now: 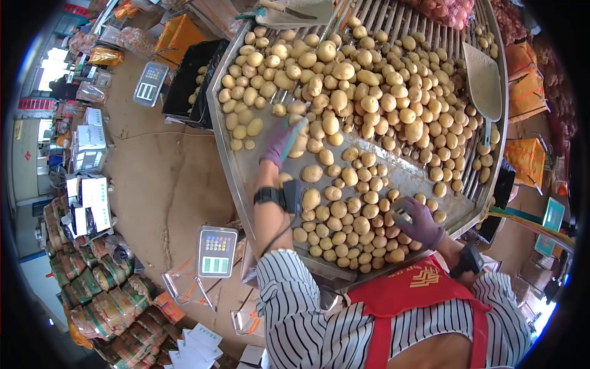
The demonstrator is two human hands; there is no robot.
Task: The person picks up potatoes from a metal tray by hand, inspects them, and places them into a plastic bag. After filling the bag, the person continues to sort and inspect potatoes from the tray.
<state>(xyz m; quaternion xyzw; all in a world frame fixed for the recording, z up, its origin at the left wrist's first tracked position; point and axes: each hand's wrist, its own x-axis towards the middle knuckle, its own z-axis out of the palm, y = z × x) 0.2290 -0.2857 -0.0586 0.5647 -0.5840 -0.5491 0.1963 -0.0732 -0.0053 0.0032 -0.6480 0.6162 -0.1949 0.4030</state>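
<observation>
Many loose potatoes [369, 104] cover a metal sorting table [258, 157] with a slatted upper part. My left hand [283, 140], in a purple glove with grey-green fingertips, reaches over the left side of the pile. Its fingers are stretched out beside a potato [298, 145] and touch the potatoes there; the thumb is hard to make out. At the lower right, my gloved right hand [419, 221] rests by the nearer group of potatoes [350, 224], thumb and fingers apart, with nothing visible between them.
A metal scoop [483, 83] lies on the table's right side, another scoop [295, 13] at its top left. A black crate [192, 86] stands left of the table. Digital scales [216, 251] stand nearby. Stacked sacks [104, 289] fill the lower left, and a net bag [439, 11] lies at the far end.
</observation>
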